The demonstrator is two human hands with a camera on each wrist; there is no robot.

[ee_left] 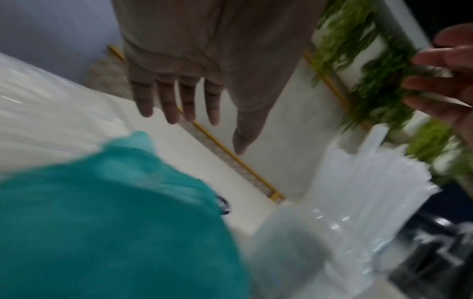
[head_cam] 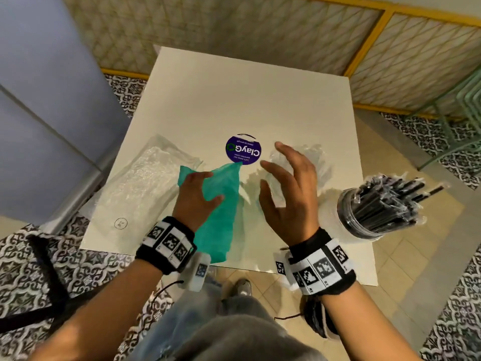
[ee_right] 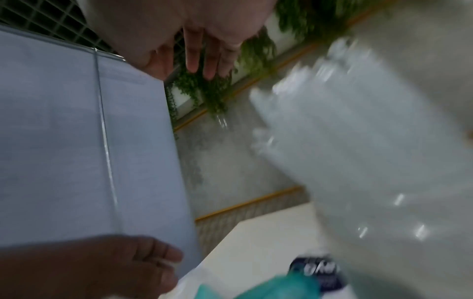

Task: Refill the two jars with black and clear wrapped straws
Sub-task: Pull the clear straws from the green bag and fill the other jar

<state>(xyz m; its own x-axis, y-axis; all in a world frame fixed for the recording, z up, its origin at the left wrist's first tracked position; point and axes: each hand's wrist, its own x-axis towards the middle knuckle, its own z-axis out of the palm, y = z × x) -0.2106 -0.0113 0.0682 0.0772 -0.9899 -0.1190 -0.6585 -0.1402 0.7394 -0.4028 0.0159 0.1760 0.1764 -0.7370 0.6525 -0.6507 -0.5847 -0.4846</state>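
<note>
A clear jar of clear wrapped straws (head_cam: 316, 158) stands mid-table, blurred, partly hidden by my right hand (head_cam: 276, 173). That hand hovers just in front of it with fingers spread, holding nothing. In the left wrist view the same clear-straw jar (ee_left: 363, 192) is at the right. It fills the right side as a jar (ee_right: 371, 161) in the right wrist view. A second jar packed with black wrapped straws (head_cam: 377, 207) stands at the table's right edge. My left hand (head_cam: 205, 188) lies spread over a teal cloth (head_cam: 221, 225); its fingers (ee_left: 184, 105) are straight. Whether it touches the cloth is unclear.
A clear plastic bag of clear straws (head_cam: 145, 183) lies at the table's left side. A round purple sticker (head_cam: 243, 151) marks the white table (head_cam: 247, 95). A blue-grey cabinet (head_cam: 39, 100) stands left; a green wire rack (head_cam: 463, 105) stands far right.
</note>
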